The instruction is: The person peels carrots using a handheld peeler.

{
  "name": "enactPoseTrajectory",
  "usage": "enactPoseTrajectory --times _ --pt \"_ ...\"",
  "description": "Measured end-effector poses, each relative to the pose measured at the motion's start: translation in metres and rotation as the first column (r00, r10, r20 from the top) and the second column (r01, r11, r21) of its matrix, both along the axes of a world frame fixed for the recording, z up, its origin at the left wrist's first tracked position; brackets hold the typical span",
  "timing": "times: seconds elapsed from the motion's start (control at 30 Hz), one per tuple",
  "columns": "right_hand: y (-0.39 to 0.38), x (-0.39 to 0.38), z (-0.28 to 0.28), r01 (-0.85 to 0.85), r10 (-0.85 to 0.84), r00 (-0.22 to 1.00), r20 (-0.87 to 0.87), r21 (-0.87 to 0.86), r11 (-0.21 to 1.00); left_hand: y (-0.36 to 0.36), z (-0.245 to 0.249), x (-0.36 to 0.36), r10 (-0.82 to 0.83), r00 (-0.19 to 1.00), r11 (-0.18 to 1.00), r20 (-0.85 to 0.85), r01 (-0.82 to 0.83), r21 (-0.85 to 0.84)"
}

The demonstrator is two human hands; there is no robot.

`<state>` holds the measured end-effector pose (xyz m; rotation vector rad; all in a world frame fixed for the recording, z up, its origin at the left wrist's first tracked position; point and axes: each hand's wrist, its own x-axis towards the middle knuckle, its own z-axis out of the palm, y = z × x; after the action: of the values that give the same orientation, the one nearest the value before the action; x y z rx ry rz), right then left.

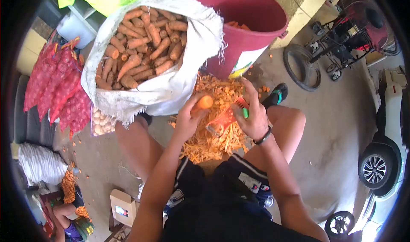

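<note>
My left hand (pixel 186 121) is closed around a carrot (pixel 205 101), whose smooth bright orange end points up between thumb and fingers. To its right, my right hand (pixel 253 121) grips what looks like a peeler (pixel 245 113) with a green part; its blade cannot be made out. An orange-red piece (pixel 226 117) with a see-through edge shows beside those fingers, too blurred to name. Below both hands, between my legs, lies a heap of carrot peelings (pixel 209 146). A white woven sack (pixel 171 88) full of unpeeled carrots (pixel 143 43) stands in front, left of centre.
Behind the heap stands a large dark-red bin (pixel 239 41) with some carrots inside. Red net bags of onions (pixel 55 80) and a bag of garlic (pixel 102 123) are at left. Another person (pixel 64 218) sits at lower left. A tyre (pixel 302 67), fan (pixel 371 18) and car (pixel 388 144) are right.
</note>
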<state>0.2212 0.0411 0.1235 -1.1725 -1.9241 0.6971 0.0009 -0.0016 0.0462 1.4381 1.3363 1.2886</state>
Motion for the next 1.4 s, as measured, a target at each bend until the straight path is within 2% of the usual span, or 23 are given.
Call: enactPoseTrajectory --times 0.1,0.2,0.43,0.53,0.63,0.67,0.73,0.77,0.8,0.87,0.93,1.0,1.03,1.13,1.17,1.2,1.27,1.3,1.4 --pt "-0.031 -0.008 0.001 -0.184 0.163 0.969 0.188 0.099 0.978 0.008 0.0 0.007 -0.055 0.995 0.998 0.084 0.056 0.001" --pt "-0.038 -0.011 -0.015 -0.253 0.262 0.905 0.334 -0.073 0.965 0.008 0.001 0.018 -0.038 0.985 0.999 0.167 0.038 0.003" --pt "-0.043 -0.012 -0.021 -0.234 0.258 0.905 0.339 -0.108 0.966 0.009 -0.007 0.018 -0.038 0.979 0.999 0.199 0.038 0.003" --pt "-0.045 -0.016 -0.028 -0.114 0.119 0.967 0.225 -0.037 0.993 0.011 -0.002 0.017 -0.01 0.987 0.999 0.161 0.004 0.038" --pt "-0.037 -0.014 -0.031 0.127 -0.132 0.99 0.051 0.084 0.988 0.01 -0.004 0.015 0.006 0.979 0.999 0.202 -0.013 0.031" --pt "-0.039 -0.012 -0.028 0.059 -0.071 0.993 0.091 0.128 0.99 0.011 -0.005 0.014 0.005 0.973 1.0 0.231 -0.011 0.025" --pt "-0.043 -0.008 -0.017 -0.077 0.039 0.984 0.176 0.21 0.975 0.012 -0.004 0.013 0.019 0.984 1.0 0.18 -0.021 0.011" --pt "-0.044 -0.011 -0.012 -0.256 0.183 0.957 0.227 0.36 0.897 0.012 -0.003 0.012 0.023 0.988 1.0 0.154 -0.024 0.005" --pt "-0.049 -0.013 -0.014 -0.42 0.371 0.907 0.199 0.353 0.836 0.013 -0.004 0.012 0.002 0.988 1.0 0.152 -0.004 0.016" --pt "-0.066 -0.026 -0.007 -0.542 0.491 0.84 0.23 0.385 0.747 0.013 -0.007 0.01 -0.037 0.988 0.999 0.152 0.031 0.038" --pt "-0.066 -0.022 -0.014 -0.553 0.48 0.832 0.277 0.354 0.754 0.012 -0.004 0.011 -0.024 0.993 0.999 0.118 0.02 0.037" --pt "-0.058 -0.018 -0.017 -0.222 0.206 0.974 0.098 0.208 0.953 0.01 -0.001 0.009 -0.002 0.998 1.0 0.058 0.001 0.019" --pt "-0.052 -0.017 -0.017 -0.047 0.044 0.999 0.027 0.11 0.993 0.01 -0.002 0.009 -0.005 0.996 1.0 0.087 0.004 0.018" --pt "-0.033 -0.013 -0.013 0.099 -0.104 0.994 0.046 0.097 0.99 0.008 -0.003 0.009 -0.013 0.993 1.0 0.113 0.012 0.012" --pt "-0.036 -0.013 -0.015 -0.017 0.012 1.0 0.028 0.202 0.979 0.009 -0.002 0.009 -0.013 0.996 1.0 0.09 0.012 0.012" --pt "-0.039 -0.015 -0.011 -0.192 0.173 0.979 0.11 0.197 0.961 0.01 -0.001 0.01 -0.016 0.998 1.0 0.068 0.015 0.013" --pt "-0.046 -0.019 0.001 -0.518 0.471 0.84 0.268 0.143 0.843 0.011 0.004 0.011 -0.041 0.996 0.999 0.077 0.039 0.025" --pt "-0.051 -0.023 0.011 -0.49 0.472 0.834 0.284 -0.009 0.872 0.01 0.005 0.011 -0.05 0.995 0.998 0.082 0.047 0.029" --pt "-0.042 -0.016 -0.011 -0.257 0.277 0.957 0.08 -0.198 0.946 0.008 0.001 0.005 -0.045 0.986 0.998 0.158 0.053 -0.042"
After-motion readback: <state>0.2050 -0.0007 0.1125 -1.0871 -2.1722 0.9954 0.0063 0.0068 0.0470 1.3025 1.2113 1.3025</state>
